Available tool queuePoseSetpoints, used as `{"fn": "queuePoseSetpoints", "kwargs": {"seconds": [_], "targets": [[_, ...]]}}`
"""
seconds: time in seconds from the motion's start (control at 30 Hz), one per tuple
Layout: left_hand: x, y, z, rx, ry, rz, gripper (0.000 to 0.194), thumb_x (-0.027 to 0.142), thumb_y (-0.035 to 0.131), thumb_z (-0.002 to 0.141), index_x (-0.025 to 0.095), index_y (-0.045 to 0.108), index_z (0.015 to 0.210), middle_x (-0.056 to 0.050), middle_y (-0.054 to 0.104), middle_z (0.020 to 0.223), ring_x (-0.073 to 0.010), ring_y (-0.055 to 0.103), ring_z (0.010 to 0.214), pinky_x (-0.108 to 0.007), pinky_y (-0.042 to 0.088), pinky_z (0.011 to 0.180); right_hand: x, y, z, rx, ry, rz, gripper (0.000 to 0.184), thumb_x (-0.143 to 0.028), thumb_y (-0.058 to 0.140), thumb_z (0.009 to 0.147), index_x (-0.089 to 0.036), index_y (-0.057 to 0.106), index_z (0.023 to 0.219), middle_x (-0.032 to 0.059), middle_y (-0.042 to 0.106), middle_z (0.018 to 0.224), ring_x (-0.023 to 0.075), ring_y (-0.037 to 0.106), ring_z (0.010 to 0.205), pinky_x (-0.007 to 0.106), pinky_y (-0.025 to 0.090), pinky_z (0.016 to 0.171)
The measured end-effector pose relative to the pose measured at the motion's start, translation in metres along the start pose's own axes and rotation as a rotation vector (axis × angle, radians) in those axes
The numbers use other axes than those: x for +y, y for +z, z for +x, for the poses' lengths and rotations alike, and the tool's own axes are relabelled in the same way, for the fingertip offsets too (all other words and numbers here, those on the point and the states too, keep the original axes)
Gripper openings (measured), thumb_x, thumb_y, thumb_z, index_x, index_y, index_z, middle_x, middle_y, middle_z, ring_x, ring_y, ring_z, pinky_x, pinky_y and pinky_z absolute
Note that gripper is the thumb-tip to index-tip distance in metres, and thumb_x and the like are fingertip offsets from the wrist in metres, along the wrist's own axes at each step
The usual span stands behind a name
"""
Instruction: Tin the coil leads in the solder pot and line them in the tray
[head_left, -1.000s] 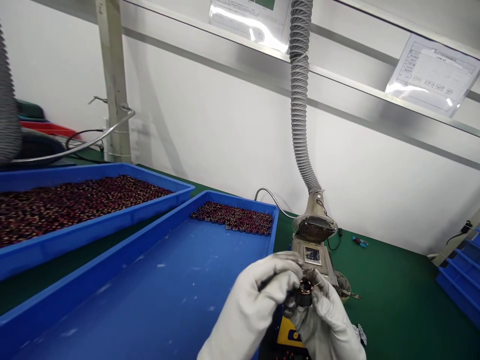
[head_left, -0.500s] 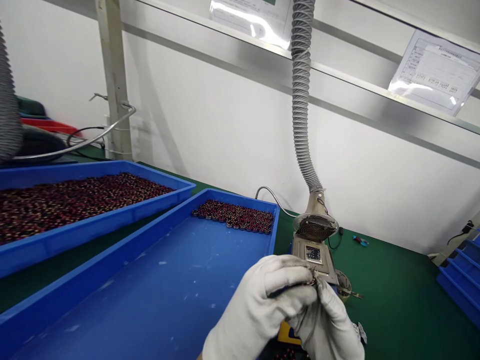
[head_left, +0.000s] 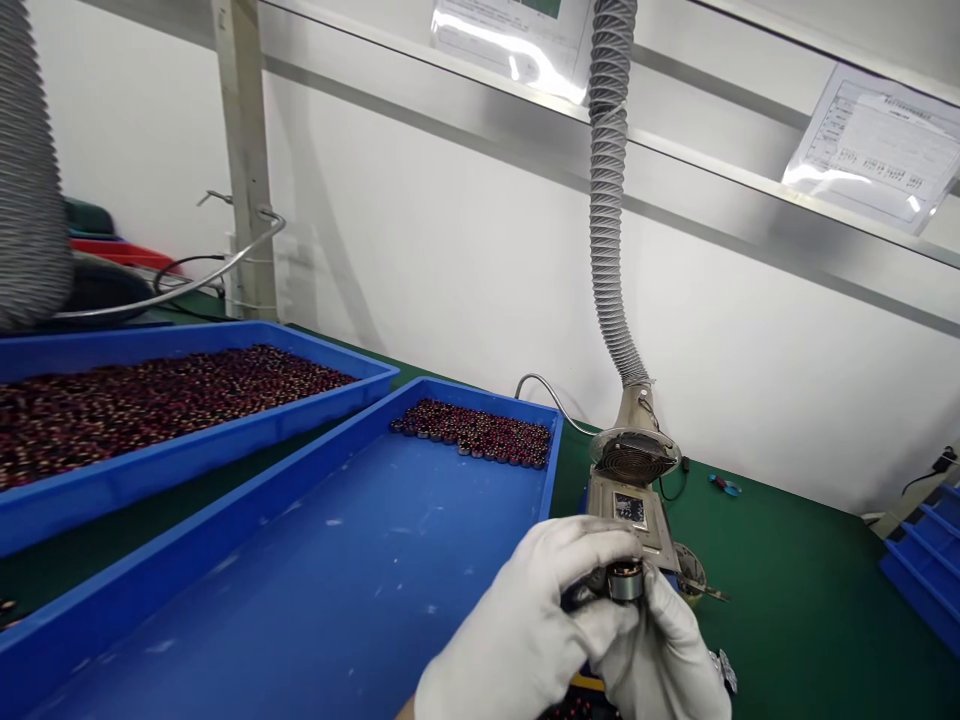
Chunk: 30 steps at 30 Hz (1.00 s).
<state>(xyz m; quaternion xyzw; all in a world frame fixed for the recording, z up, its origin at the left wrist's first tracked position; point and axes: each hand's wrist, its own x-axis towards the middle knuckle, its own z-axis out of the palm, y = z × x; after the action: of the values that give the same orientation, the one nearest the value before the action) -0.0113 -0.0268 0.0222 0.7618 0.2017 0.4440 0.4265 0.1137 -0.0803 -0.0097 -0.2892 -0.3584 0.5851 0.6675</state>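
Both my hands wear white gloves and meet low in the head view, right of the middle. A small round metal part [head_left: 625,582], silver round the side with dark and copper-coloured bits on top, sits between the fingertips. My left hand [head_left: 525,610] is closed around it from the left; other dark parts seem to be tucked in those fingers, partly hidden. From the right, my right hand [head_left: 667,640] is closed with its fingertips against the same part. Just behind the hands stands a solder pot [head_left: 630,510] with a shiny square opening.
A blue tray [head_left: 300,600] holds rows of similar round parts [head_left: 480,432] at its far end. Another blue tray [head_left: 367,378] at left is filled with them. A grey exhaust hose [head_left: 609,200] hangs over the pot. Blue crates [head_left: 930,570] stand at right on the green table [head_left: 810,600].
The round part has turned upright between my fingers, so its silver side now shows. Both hands stay together; the view has shifted slightly.
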Motion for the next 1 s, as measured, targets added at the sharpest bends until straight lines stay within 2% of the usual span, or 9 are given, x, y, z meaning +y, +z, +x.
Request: {"fn": "queuePoseSetpoints", "kwargs": {"seconds": [0.2, 0.37, 0.43, 0.5, 0.57, 0.67, 0.77, 0.9, 1.0], "targets": [[0.002, 0.001, 0.010, 0.113, -0.169, -0.483, 0.006, 0.015, 0.065, 0.054, 0.019, 0.070, 0.055, -0.005, 0.071, 0.074, -0.0185, 0.065, 0.070, -0.023, 0.052, 0.062, 0.004, -0.024, 0.028, -0.035, -0.056, -0.120, 0.021, -0.038, 0.073, 0.062, -0.024, 0.068, 0.077, 0.0000, 0.069, 0.070, 0.0176, 0.065, 0.072, 0.033, 0.052, 0.071], [0.002, -0.007, 0.005, 0.451, -0.206, -0.579, 0.007, 0.020, 0.063, 0.058, 0.018, 0.069, 0.061, -0.004, 0.072, 0.071, -0.0182, 0.065, 0.067, -0.026, 0.053, 0.066, 0.007, -0.029, 0.029, -0.068, -0.002, -0.065, 0.020, -0.042, 0.070, 0.065, -0.023, 0.066, 0.073, 0.0003, 0.069, 0.069, 0.0171, 0.065, 0.066, 0.034, 0.053, 0.068], [0.005, -0.011, 0.002, 0.383, -0.246, -0.463, 0.014, 0.021, 0.066, 0.058, 0.019, 0.070, 0.071, -0.005, 0.072, 0.081, -0.0196, 0.065, 0.076, -0.026, 0.052, 0.070, 0.009, -0.025, 0.021, -0.067, 0.011, -0.027, 0.028, -0.044, 0.070, 0.064, -0.023, 0.065, 0.081, 0.0027, 0.070, 0.074, 0.0186, 0.065, 0.066, 0.037, 0.053, 0.068], [0.008, -0.013, 0.002, 0.170, -0.307, -0.335, 0.019, 0.017, 0.068, 0.057, 0.020, 0.071, 0.075, -0.004, 0.071, 0.088, -0.0196, 0.063, 0.084, -0.025, 0.050, 0.073, 0.011, -0.022, 0.015, -0.045, 0.028, 0.007, 0.035, -0.045, 0.070, 0.063, -0.022, 0.064, 0.089, 0.0047, 0.070, 0.080, 0.0199, 0.066, 0.067, 0.039, 0.053, 0.067], [0.012, -0.010, 0.002, 0.061, -0.346, -0.327, 0.016, 0.012, 0.063, 0.058, 0.020, 0.071, 0.069, -0.003, 0.071, 0.085, -0.0181, 0.063, 0.083, -0.023, 0.049, 0.072, 0.013, -0.024, 0.016, -0.025, 0.050, 0.013, 0.036, -0.042, 0.073, 0.061, -0.023, 0.064, 0.090, 0.0046, 0.070, 0.080, 0.0208, 0.066, 0.070, 0.040, 0.053, 0.068], [0.014, -0.003, 0.002, 0.086, -0.346, -0.462, 0.013, 0.009, 0.058, 0.058, 0.018, 0.068, 0.057, -0.002, 0.069, 0.072, -0.0149, 0.062, 0.070, -0.020, 0.048, 0.062, 0.012, -0.036, 0.025, -0.022, 0.081, -0.029, 0.025, -0.038, 0.074, 0.060, -0.024, 0.065, 0.079, 0.0016, 0.070, 0.073, 0.0197, 0.066, 0.073, 0.037, 0.053, 0.071], [0.011, 0.001, 0.000, 0.133, -0.289, -0.598, 0.012, 0.011, 0.059, 0.059, 0.019, 0.067, 0.057, 0.001, 0.068, 0.066, -0.0113, 0.059, 0.061, -0.018, 0.046, 0.056, 0.008, -0.049, 0.029, -0.022, 0.102, -0.050, 0.016, -0.039, 0.069, 0.067, -0.025, 0.065, 0.075, 0.0004, 0.070, 0.073, 0.0170, 0.066, 0.075, 0.034, 0.052, 0.074], [0.008, -0.005, 0.000, 0.339, -0.196, -0.713, 0.008, 0.016, 0.060, 0.063, 0.022, 0.065, 0.061, 0.004, 0.067, 0.067, -0.0100, 0.059, 0.063, -0.017, 0.046, 0.060, 0.002, -0.056, 0.027, -0.028, 0.082, -0.087, 0.016, -0.040, 0.067, 0.069, -0.026, 0.065, 0.077, 0.0006, 0.070, 0.077, 0.0166, 0.065, 0.080, 0.035, 0.049, 0.079], [0.011, -0.008, 0.002, 0.203, -0.330, -0.528, 0.015, 0.014, 0.064, 0.060, 0.022, 0.067, 0.072, 0.002, 0.069, 0.074, -0.0125, 0.062, 0.071, -0.019, 0.048, 0.064, -0.001, -0.051, 0.026, -0.037, 0.054, -0.137, 0.020, -0.040, 0.071, 0.064, -0.024, 0.065, 0.075, 0.0016, 0.070, 0.073, 0.0192, 0.065, 0.080, 0.038, 0.049, 0.080]]}}
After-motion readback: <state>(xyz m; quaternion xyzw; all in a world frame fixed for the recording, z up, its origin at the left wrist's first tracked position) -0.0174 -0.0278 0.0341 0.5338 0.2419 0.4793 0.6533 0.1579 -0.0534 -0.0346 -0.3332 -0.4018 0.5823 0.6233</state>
